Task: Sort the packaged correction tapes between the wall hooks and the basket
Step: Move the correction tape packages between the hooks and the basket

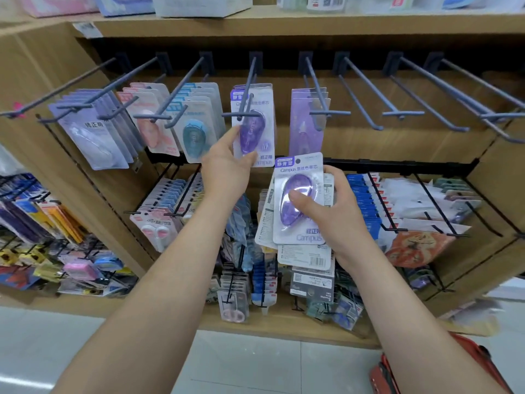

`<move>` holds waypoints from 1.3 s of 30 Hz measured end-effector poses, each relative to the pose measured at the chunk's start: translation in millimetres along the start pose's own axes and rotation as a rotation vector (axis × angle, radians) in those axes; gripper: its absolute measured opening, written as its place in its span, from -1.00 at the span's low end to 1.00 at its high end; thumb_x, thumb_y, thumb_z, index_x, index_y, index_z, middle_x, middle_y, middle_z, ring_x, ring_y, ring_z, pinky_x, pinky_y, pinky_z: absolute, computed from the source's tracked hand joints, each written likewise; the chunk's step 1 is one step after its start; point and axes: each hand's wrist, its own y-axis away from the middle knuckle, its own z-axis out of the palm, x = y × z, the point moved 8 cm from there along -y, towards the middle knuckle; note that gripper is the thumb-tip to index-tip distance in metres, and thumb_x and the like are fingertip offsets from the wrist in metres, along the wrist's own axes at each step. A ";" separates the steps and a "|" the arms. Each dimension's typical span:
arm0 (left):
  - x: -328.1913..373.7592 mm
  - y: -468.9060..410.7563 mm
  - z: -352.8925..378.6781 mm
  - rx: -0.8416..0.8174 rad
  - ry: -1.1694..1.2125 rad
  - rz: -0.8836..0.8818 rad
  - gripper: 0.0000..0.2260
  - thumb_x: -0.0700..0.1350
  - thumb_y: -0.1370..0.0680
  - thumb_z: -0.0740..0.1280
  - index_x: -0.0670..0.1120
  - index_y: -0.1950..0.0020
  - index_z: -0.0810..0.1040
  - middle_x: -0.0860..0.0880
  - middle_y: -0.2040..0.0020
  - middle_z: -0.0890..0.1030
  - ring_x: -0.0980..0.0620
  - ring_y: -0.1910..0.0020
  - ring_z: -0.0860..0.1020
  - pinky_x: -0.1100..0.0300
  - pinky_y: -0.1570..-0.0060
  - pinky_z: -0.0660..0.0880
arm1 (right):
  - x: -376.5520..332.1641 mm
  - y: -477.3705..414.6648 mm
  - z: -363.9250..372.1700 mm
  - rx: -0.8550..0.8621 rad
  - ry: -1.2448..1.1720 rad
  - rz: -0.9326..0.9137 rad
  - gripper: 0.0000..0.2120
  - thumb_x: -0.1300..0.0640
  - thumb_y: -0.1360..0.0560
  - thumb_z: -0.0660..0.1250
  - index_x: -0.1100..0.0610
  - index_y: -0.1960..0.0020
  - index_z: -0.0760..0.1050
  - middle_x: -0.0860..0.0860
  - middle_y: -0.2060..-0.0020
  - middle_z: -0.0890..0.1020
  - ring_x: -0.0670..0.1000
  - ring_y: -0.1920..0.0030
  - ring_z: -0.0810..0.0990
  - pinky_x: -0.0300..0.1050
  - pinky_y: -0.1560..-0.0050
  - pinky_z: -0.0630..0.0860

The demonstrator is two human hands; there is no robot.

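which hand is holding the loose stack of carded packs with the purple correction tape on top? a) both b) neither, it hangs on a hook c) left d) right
d: the right hand grips the stack of carded packs, thumb on the purple blister-packed correction tape on top, while the left hand pinches the hanging purple pack on a grey wall hook.
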 end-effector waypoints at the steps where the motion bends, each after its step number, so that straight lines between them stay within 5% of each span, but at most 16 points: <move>1: -1.2 4.2 -1.4 -0.004 -0.065 0.008 -0.56 -0.04 -0.52 0.43 0.06 -0.39 0.48 0.05 -0.16 0.63 0.02 -0.16 0.57 0.11 -0.19 0.49 | -0.7 0.5 0.8 -0.019 -0.013 0.002 -0.59 0.20 -0.46 0.50 -0.01 -0.23 0.45 -0.10 0.01 0.71 -0.07 0.00 0.70 -0.19 0.09 0.63; 3: -0.1 20.5 -11.2 0.037 -0.114 0.028 -0.68 0.02 -0.56 0.37 0.04 -0.31 0.54 0.06 -0.14 0.62 0.05 -0.13 0.57 0.13 -0.14 0.48 | -1.8 2.4 3.1 -0.059 -0.034 0.003 -0.57 0.23 -0.43 0.51 0.03 -0.22 0.46 -0.03 0.00 0.71 -0.02 0.01 0.71 -0.12 0.11 0.64; 9: 13.7 81.1 9.6 -0.222 0.586 -0.165 -0.90 -0.11 -0.56 0.40 -0.05 -0.06 0.60 -0.01 0.09 0.71 0.06 0.13 0.67 0.13 0.13 0.60 | -4.2 11.3 20.4 -0.223 -0.047 -0.010 -0.41 0.22 -0.29 0.55 0.03 -0.26 0.45 -0.06 0.00 0.71 -0.03 -0.01 0.70 -0.15 0.10 0.62; 15: 6.5 87.3 10.3 -0.080 0.777 -0.324 -0.90 -0.19 -0.59 0.36 -0.12 0.11 0.63 -0.11 0.19 0.69 -0.03 0.26 0.63 0.10 0.24 0.57 | -8.4 15.6 27.0 -0.266 -0.051 -0.018 -0.58 0.13 -0.39 0.46 -0.01 -0.22 0.46 -0.11 0.05 0.71 -0.07 0.04 0.69 -0.17 0.13 0.62; 19: -1.3 84.0 -8.1 0.175 0.904 -0.337 -0.85 -0.21 -0.62 0.29 -0.13 0.14 0.57 -0.09 0.25 0.61 -0.02 0.26 0.56 0.11 0.21 0.52 | 2.0 13.8 19.9 -0.250 -0.074 0.044 -0.66 0.14 -0.50 0.40 -0.07 -0.25 0.50 -0.01 -0.02 0.70 0.03 0.05 0.69 -0.05 0.10 0.66; 27: 14.5 75.5 -29.1 0.190 0.878 -0.192 -0.87 -0.29 -0.58 0.34 -0.11 0.10 0.63 0.01 0.32 0.66 0.08 0.34 0.59 0.22 0.30 0.57 | 3.1 11.8 18.9 -0.213 -0.086 0.022 -0.47 0.13 -0.37 0.53 -0.11 -0.30 0.51 -0.03 -0.30 0.56 0.07 -0.19 0.64 0.02 -0.06 0.63; 34: 36.7 55.6 -43.7 0.215 0.712 -0.006 -0.90 -0.19 -0.53 0.44 -0.02 0.15 0.66 0.02 0.28 0.66 0.07 0.25 0.60 0.12 0.21 0.57 | -7.6 4.8 22.2 -0.119 -0.018 -0.067 -0.54 0.02 -0.38 0.55 -0.19 -0.24 0.52 -0.10 -0.27 0.56 0.06 -0.27 0.58 0.19 -0.23 0.56; 39: 41.1 41.1 -41.4 0.204 0.613 0.020 -0.86 -0.18 -0.51 0.46 0.01 0.22 0.63 0.06 0.31 0.65 0.11 0.28 0.60 0.16 0.23 0.57 | -8.0 2.6 25.0 -0.066 -0.017 -0.078 -0.71 0.13 -0.46 0.51 -0.09 -0.12 0.55 -0.03 -0.14 0.64 0.05 -0.14 0.65 0.08 -0.07 0.63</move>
